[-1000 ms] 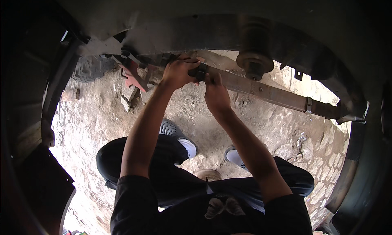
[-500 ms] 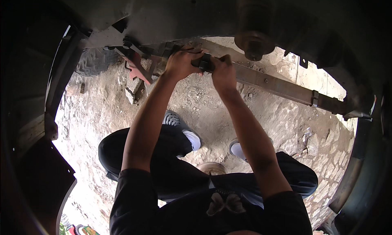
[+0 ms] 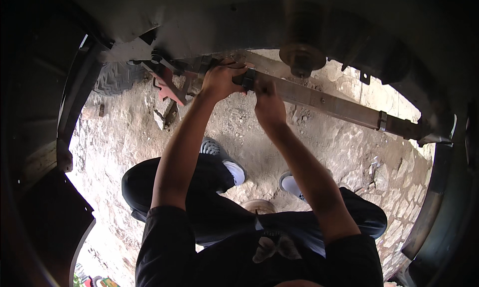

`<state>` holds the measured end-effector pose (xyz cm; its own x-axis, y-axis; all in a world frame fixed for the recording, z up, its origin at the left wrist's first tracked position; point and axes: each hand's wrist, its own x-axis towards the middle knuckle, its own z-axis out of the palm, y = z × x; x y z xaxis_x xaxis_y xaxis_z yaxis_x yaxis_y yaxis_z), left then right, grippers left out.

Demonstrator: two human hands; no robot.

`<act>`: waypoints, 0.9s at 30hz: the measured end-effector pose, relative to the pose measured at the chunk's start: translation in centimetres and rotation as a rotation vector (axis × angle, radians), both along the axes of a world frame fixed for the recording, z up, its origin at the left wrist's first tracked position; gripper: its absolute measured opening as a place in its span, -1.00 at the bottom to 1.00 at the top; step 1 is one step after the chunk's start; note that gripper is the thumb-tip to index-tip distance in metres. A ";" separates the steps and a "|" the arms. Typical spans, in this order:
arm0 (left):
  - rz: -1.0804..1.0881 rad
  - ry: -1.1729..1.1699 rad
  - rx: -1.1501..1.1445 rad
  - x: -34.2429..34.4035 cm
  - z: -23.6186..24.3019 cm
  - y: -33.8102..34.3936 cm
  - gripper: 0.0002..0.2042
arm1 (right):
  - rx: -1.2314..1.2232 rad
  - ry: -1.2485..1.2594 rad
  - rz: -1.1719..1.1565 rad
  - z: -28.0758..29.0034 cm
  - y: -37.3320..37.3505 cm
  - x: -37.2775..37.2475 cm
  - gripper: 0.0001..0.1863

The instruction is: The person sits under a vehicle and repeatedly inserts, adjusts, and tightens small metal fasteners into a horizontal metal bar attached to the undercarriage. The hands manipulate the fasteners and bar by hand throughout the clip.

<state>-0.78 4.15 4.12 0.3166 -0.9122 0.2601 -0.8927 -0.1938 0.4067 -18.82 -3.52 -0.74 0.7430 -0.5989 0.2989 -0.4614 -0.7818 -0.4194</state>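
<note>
A long brown metal bar (image 3: 324, 100) runs across under the dark underside of a vehicle, and a black band-like clip (image 3: 248, 79) sits around it. Just left of that clip, my left hand (image 3: 219, 81) lies over the bar with its fingers bent around it and its thumb near the clip. My right hand (image 3: 270, 105) is at the bar right beside the clip, with its fingers curled in. What those right fingers pinch, if anything, is hidden in shadow.
Low overhead hangs a round rusty fitting (image 3: 301, 57). Left of my hands are a red metal bracket (image 3: 169, 87) and a treaded tyre (image 3: 116, 78). Another clip (image 3: 382, 121) bands the bar farther right. Broken stones (image 3: 162, 118) lie on the dirt ground.
My right hand has shifted slightly left and down, its fingers curling more, and the black clip shows more openly. My left hand stays on the bar. The view has moved a little.
</note>
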 end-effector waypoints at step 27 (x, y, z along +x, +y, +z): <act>0.022 -0.030 0.118 -1.2 1.8 0.2 -0.30 | 0.255 0.017 0.202 -2.1 4.4 -5.7 -0.74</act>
